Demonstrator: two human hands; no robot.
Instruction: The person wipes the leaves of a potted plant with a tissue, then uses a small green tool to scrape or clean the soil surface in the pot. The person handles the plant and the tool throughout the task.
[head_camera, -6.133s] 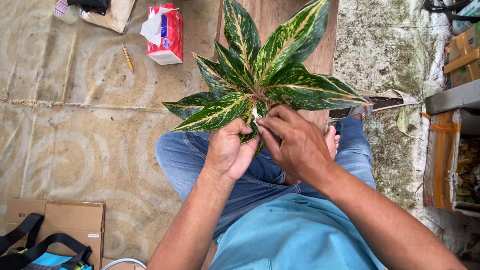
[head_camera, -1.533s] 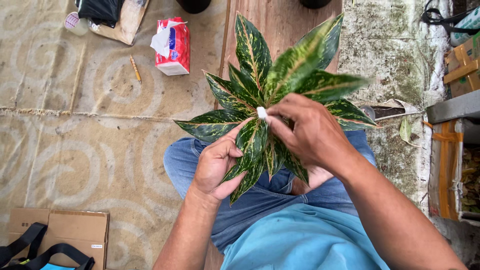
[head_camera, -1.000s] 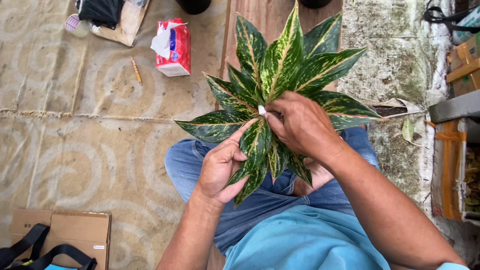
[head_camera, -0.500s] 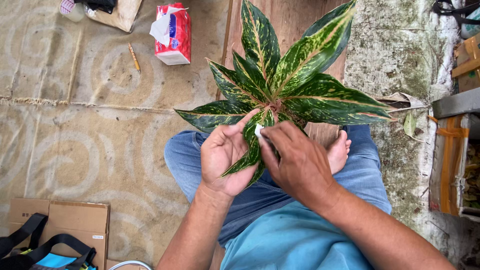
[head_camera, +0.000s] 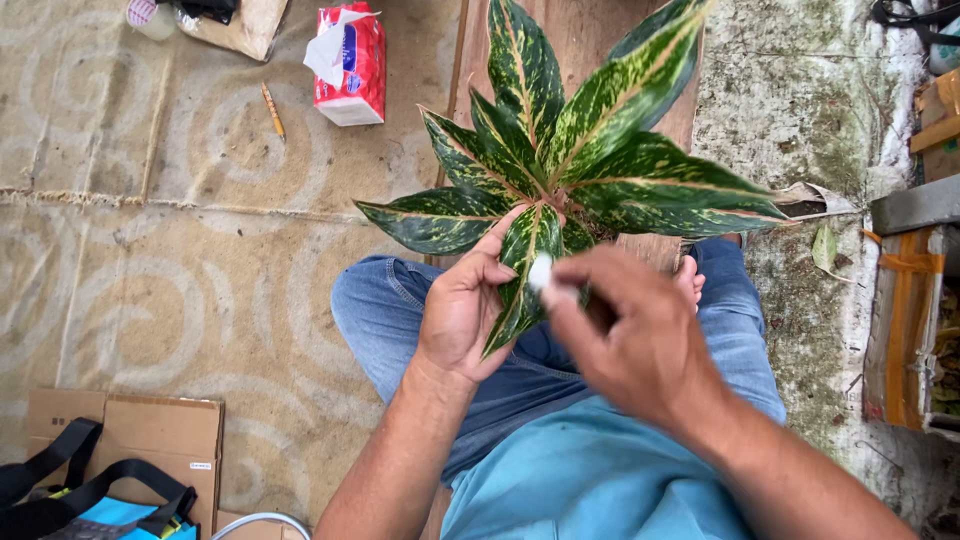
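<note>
Drawing back from the variegated plant (head_camera: 590, 170) over the lap, the right hand (head_camera: 630, 335) is pinching a soft white wad (head_camera: 540, 272) while the open left hand (head_camera: 462, 310) is cradling a thin, tearable leaf (head_camera: 522, 270) underneath.

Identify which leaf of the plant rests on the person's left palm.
The short lowest leaf, pointing toward the person, lies across the left hand; the others spread free.
</note>
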